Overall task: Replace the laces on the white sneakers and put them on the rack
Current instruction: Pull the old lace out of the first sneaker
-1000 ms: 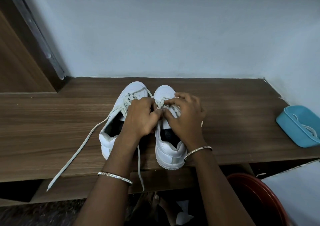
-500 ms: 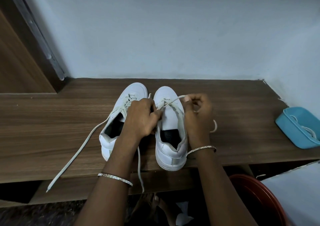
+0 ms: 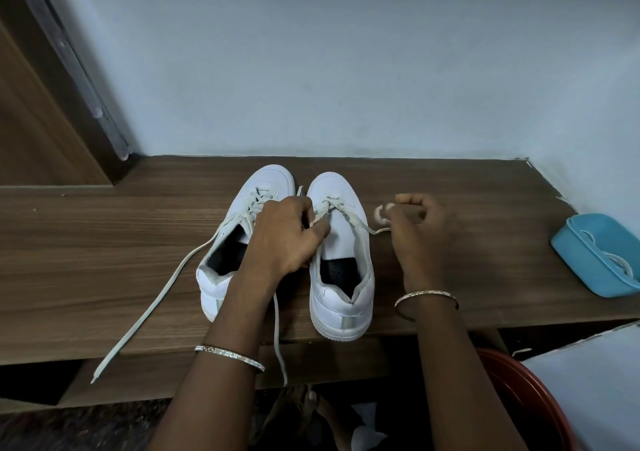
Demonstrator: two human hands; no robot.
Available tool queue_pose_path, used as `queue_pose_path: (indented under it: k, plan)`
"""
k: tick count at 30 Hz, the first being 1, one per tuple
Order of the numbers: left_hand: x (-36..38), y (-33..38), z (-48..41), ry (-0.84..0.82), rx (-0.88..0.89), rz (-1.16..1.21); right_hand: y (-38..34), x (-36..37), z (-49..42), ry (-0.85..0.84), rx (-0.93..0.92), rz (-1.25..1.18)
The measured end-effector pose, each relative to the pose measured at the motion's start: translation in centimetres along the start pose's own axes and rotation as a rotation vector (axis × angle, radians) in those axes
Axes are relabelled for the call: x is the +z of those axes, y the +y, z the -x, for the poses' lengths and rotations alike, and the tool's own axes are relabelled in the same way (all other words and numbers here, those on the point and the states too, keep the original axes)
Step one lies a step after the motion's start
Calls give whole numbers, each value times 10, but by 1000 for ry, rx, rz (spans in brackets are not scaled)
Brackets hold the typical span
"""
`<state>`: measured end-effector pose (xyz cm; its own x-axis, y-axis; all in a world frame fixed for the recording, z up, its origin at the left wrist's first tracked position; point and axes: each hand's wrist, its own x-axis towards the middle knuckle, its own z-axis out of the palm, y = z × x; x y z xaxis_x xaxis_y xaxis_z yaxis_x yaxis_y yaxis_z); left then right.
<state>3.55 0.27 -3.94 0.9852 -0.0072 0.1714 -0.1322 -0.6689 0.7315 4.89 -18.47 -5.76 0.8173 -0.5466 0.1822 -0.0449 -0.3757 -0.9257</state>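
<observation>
L hand (image 3: 287, 239): fingers curled, pinching lace (image 3: 356, 222) at the eyelets of R sneaker (image 3: 341, 308). R hand (image 3: 420, 232): blurred, fingers curled, holding the lace end just right of that sneaker. L sneaker (image 3: 207, 284) sits beside it, toes to wall, both on bench (image 3: 86, 243). Loose lace (image 3: 157, 298) trails over the front edge. Tray (image 3: 588, 263) far right.

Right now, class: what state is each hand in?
Left hand: pinches the lace on the right sneaker.
Right hand: holds that lace's free end, blurred.
</observation>
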Motion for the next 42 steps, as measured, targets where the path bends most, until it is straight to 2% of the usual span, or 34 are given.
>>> queue_pose_path:
  k: [1, 3, 5, 8, 12, 17, 22, 25, 27, 30, 36, 42]
  plan:
    - [0, 0, 0, 15, 12, -8, -2, 2, 3, -30, -78, 43]
    - [2, -1, 1, 58, 35, -10, -9, 5, 8, -171, -170, -19]
    - [5, -1, 1, 125, 67, -7, -14, 9, 14, -335, -174, -71]
    - [11, 0, -3, 205, 120, -8, -12, 16, 21, -422, -210, 29]
    - [24, 5, -7, 137, 165, -104, -5, 19, 21, -358, -276, 99]
    - [41, 19, -8, 145, 131, -210, -2, 14, 16, -296, -269, 53]
    - [40, 16, -10, 169, 8, -85, 4, 11, 13, -375, 100, -245]
    - [33, 11, -10, 156, -38, 79, 3, 8, 12, -420, 221, -343]
    - [30, 3, -11, 123, -50, 109, 3, 7, 10, -440, 267, -370]
    - [31, -4, -14, 142, -13, 90, 4, 6, 10, -481, 272, -359]
    - [41, -1, -14, 225, 93, -144, 1, 9, 15, -435, 243, -356]
    - [43, 5, -12, 265, 36, -177, -2, 15, 20, -350, 143, -286]
